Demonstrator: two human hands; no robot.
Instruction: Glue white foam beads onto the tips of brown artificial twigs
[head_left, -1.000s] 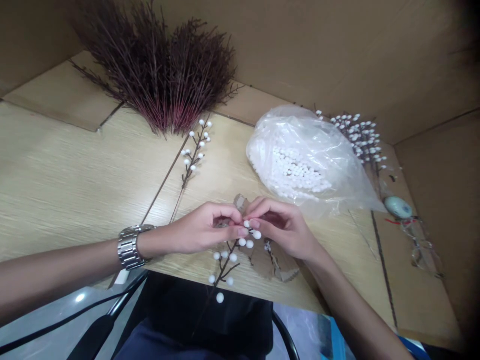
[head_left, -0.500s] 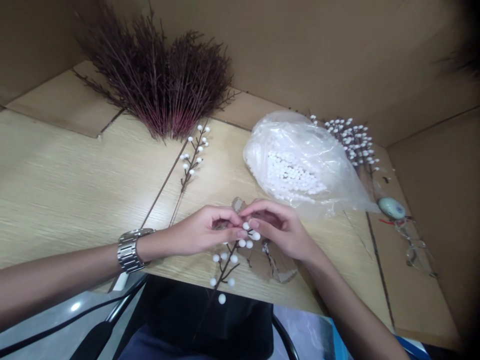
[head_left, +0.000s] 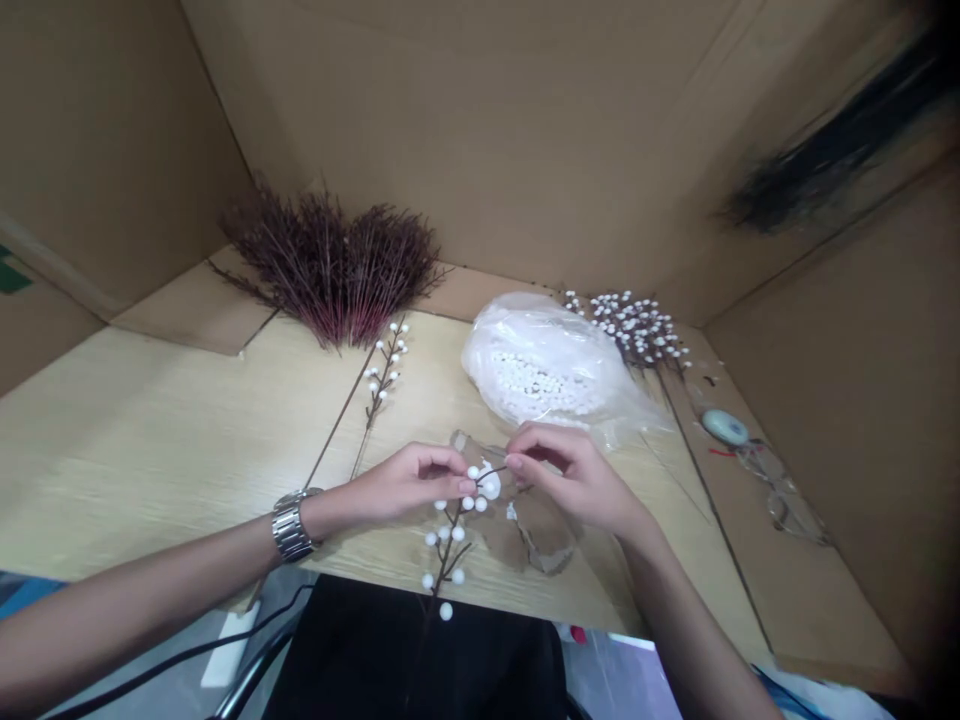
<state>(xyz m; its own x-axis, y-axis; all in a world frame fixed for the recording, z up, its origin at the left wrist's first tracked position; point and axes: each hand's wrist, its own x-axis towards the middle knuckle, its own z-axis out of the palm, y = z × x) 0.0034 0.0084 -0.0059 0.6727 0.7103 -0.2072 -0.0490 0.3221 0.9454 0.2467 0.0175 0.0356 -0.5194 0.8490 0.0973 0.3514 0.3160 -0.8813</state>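
A dark artificial branch with white berries (head_left: 444,535) slants across the front edge of the table, its lower end over my lap. My left hand (head_left: 412,482) is closed in a pinch on its upper part, beside a cluster of berries. The thumb and finger of my right hand (head_left: 574,472) are pinched at the end of a thin side twig of that branch; any berry between them is hidden. Under both hands lies a torn piece of brown cardboard (head_left: 551,550) with a white patch (head_left: 489,482) on it.
Bare dark twigs (head_left: 337,270) stand bundled at the back left. One berried branch (head_left: 384,375) lies before them. A clear plastic bag (head_left: 540,370) of white berries sits right of centre, with finished-looking berry branches (head_left: 637,325) behind. A pale green oval object (head_left: 724,427) and eyeglasses (head_left: 780,490) lie right.
My right hand has drawn slightly away from my left, exposing the side twig and the white patch on the cardboard. The camera has tilted upward, showing more of the cardboard walls.
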